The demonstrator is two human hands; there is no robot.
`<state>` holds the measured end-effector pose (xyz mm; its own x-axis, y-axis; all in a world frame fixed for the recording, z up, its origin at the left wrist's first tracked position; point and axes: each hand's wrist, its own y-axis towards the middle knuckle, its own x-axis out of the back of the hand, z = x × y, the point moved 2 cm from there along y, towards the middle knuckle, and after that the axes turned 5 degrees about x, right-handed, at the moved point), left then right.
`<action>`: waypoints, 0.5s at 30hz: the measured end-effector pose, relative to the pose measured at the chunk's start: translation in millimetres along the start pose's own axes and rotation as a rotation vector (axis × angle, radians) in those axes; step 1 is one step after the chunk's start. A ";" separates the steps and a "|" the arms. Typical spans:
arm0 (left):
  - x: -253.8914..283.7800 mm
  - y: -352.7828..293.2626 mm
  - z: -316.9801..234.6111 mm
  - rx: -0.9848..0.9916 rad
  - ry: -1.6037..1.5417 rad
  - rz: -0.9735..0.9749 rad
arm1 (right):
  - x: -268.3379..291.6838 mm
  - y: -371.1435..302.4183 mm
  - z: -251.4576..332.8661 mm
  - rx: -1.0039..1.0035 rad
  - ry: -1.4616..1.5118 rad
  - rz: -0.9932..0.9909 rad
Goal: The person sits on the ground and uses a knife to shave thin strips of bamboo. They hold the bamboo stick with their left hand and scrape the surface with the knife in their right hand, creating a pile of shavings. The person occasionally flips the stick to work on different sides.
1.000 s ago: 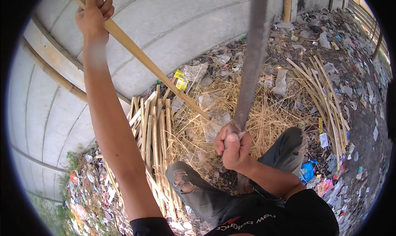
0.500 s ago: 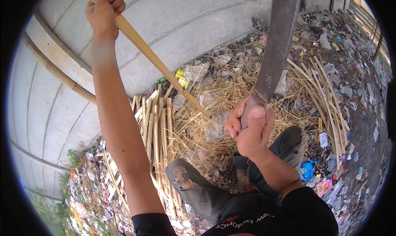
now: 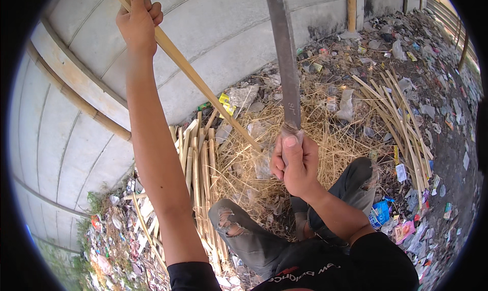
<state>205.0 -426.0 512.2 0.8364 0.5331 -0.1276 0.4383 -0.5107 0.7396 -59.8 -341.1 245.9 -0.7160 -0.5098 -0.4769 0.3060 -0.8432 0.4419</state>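
Observation:
My left hand (image 3: pixel 138 29) is raised at the upper left, closed round the top of a long pale bamboo strip (image 3: pixel 195 82). The strip slants down to the right, its lower end resting among dry shavings (image 3: pixel 239 164) in front of my knees. My right hand (image 3: pixel 301 165) grips the handle of a machete (image 3: pixel 285 62), thumb along the handle. Its long dark blade points up and away, its top cut off by the picture edge. Blade and strip are apart, with the blade to the right.
Split strips (image 3: pixel 195 154) lie piled beside my left knee. More thin strips (image 3: pixel 406 128) lie in a bundle on the right. A grey panel wall (image 3: pixel 229 37) with a bamboo pole (image 3: pixel 76 100) stands ahead and left. Litter (image 3: pixel 432 87) covers the ground.
The machete has swung left and turned so that its blade shows narrower, and my right hand has shifted left and slightly down. My left hand still holds the strip, a little further right in view.

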 end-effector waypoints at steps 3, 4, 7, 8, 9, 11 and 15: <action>-11.7 2.1 0.8 -0.004 -0.006 0.022 | -2.6 -39.8 -56.8 0.166 -0.134 0.027; -17.4 2.5 2.2 -0.001 -0.018 0.023 | 5.5 -63.7 -91.1 0.156 -0.207 0.020; -19.6 4.3 3.4 -0.022 0.033 -0.052 | 67.5 -134.7 -196.4 -0.554 -0.419 0.083; -19.6 5.9 4.0 -0.040 0.061 -0.083 | 78.2 -142.8 -200.0 -0.831 -0.371 -0.002; -20.3 4.8 6.8 -0.031 0.073 -0.072 | 82.7 -144.4 -204.3 -0.870 -0.337 -0.032; -17.9 2.3 6.8 -0.021 0.113 -0.070 | 77.0 -129.6 -186.4 -0.952 -0.270 -0.066; -27.3 -1.1 6.9 -0.071 0.231 -0.172 | 27.8 -29.7 -95.7 -0.473 -0.057 -0.041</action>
<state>183.9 -444.6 510.4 0.6510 0.7514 -0.1075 0.5362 -0.3550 0.7658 -28.8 -346.5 146.8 -0.7627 -0.4755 -0.4385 0.5193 -0.8543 0.0231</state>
